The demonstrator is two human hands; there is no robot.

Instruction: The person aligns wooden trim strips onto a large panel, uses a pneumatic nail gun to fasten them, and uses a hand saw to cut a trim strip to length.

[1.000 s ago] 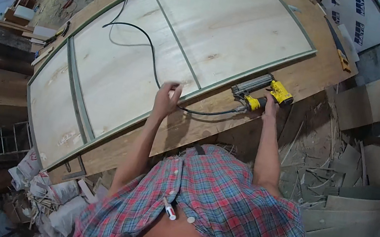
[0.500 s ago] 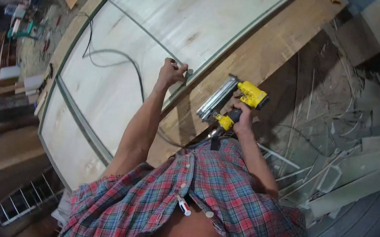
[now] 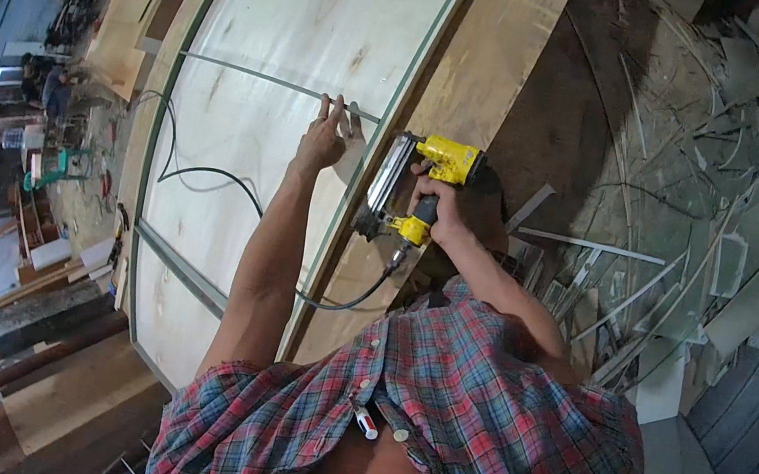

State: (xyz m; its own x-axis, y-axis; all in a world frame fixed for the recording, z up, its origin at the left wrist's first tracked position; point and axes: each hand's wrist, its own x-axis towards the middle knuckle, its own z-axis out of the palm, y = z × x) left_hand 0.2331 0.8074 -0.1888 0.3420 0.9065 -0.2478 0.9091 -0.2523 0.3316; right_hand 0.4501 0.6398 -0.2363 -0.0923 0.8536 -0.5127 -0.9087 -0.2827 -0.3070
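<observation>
My right hand [image 3: 446, 210] is wrapped round the black grip of a yellow pneumatic nail gun [image 3: 450, 160]. The gun's silver magazine faces left, close to the panel's right edge, and a black air hose joins its handle. My left hand [image 3: 323, 141] lies over the large pale panel [image 3: 284, 27], fingers stretched and apart. Its fingertips touch a thin green-grey strip [image 3: 256, 73] that crosses the panel, near the strip's right end. Green-grey edging frames the panel, and a wider crosspiece [image 3: 180, 271] spans it nearer to me.
The panel lies on a wooden work surface [image 3: 491, 64]. The black air hose [image 3: 238, 178] loops over the panel. Offcuts and thin strips [image 3: 591, 244] litter the floor at right. Boards [image 3: 72, 396] are stacked at lower left, with a person [image 3: 57, 91] far left.
The view has turned, so the panel stands more upright in it. My left fingers have straightened along the strip. The nail gun has come nearer the panel's right edge.
</observation>
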